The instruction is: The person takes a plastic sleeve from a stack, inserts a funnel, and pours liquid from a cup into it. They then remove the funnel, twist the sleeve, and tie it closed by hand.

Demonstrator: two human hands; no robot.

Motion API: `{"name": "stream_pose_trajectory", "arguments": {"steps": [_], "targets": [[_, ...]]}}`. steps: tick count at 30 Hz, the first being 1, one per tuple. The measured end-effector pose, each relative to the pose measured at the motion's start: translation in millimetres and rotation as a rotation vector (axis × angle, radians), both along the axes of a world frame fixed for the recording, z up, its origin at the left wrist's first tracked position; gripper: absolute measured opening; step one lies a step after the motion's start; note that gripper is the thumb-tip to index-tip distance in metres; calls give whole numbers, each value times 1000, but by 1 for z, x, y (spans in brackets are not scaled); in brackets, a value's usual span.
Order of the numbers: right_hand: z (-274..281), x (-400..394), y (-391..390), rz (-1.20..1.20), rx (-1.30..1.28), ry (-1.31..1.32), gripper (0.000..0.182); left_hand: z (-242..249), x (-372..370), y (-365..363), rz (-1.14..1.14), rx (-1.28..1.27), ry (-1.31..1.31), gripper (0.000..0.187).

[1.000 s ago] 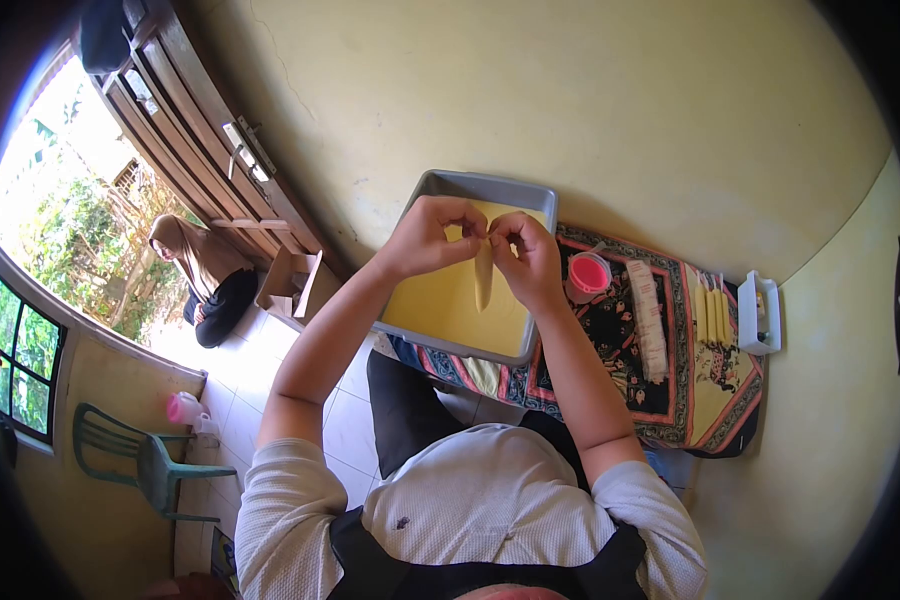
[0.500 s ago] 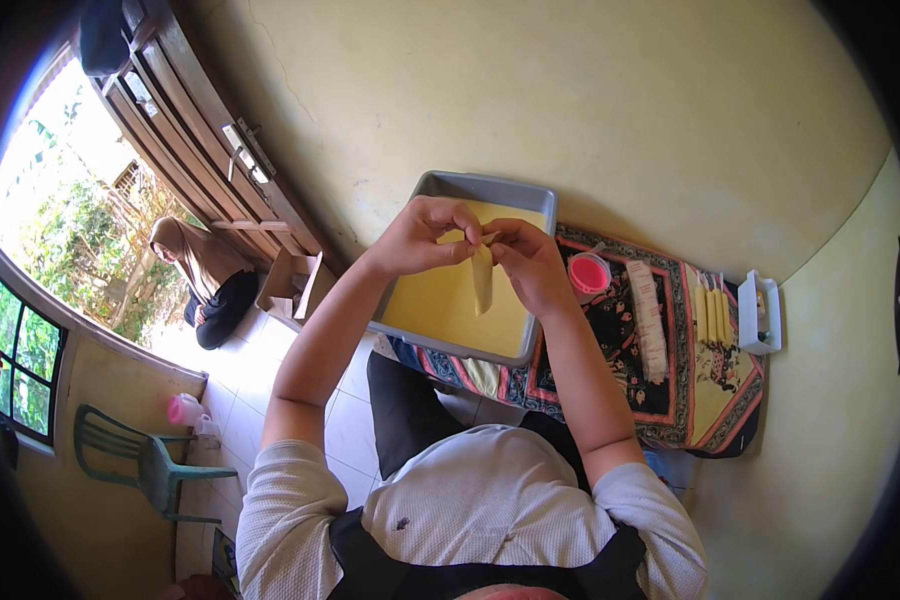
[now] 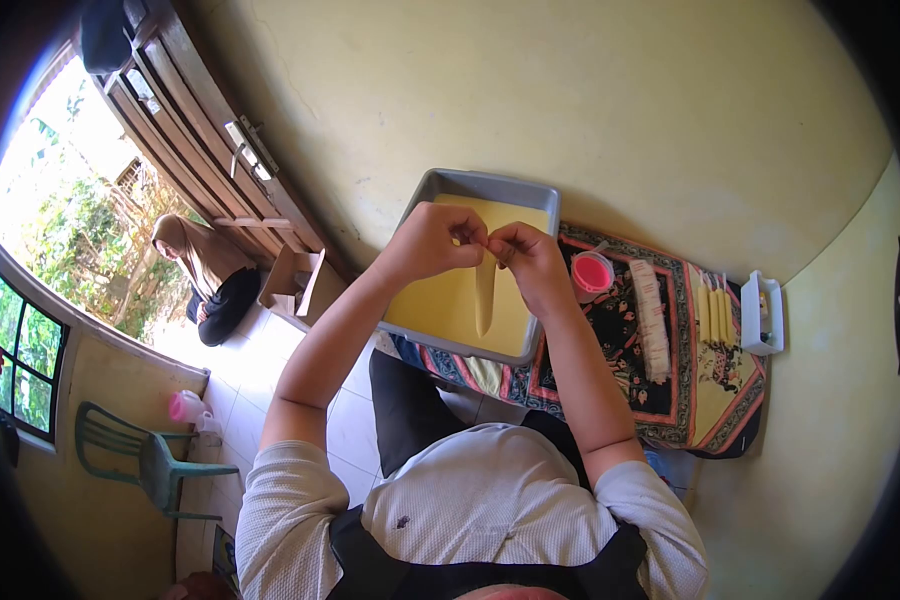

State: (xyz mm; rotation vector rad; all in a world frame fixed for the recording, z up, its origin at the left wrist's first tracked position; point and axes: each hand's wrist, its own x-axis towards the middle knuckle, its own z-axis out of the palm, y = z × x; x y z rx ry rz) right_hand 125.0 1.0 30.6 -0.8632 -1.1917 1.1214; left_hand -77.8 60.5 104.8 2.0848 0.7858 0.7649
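Note:
My left hand (image 3: 440,240) and my right hand (image 3: 526,262) meet above a grey tub (image 3: 422,345) that holds yellow liquid. Both pinch the top end of a thin, pale yellow filled tube (image 3: 485,300), which hangs down over the liquid. The fingertips of the two hands are nearly touching, and the tube's very top is hidden between them.
On a patterned cloth (image 3: 685,425) at the right are a pink cup (image 3: 591,272), a long plastic strip (image 3: 651,325), several yellow tubes (image 3: 715,315) and a white tray (image 3: 762,330). A person (image 3: 205,260) sits by the door; a green chair (image 3: 160,470) is lower left.
The yellow tube hangs straighter and reaches lower. My fingertips have shifted at its top, and my right hand has turned slightly.

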Motion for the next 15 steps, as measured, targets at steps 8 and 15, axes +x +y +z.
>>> {"name": "stream_pose_trajectory", "arguments": {"steps": [8, 15], "targets": [[5, 15, 4, 137, 0, -173, 10, -1, 1, -3, -6, -85, 97, 18], [-1, 12, 8, -112, 328, -524, 16, -27, 0, 26, -114, -524, -44, 17]]}}
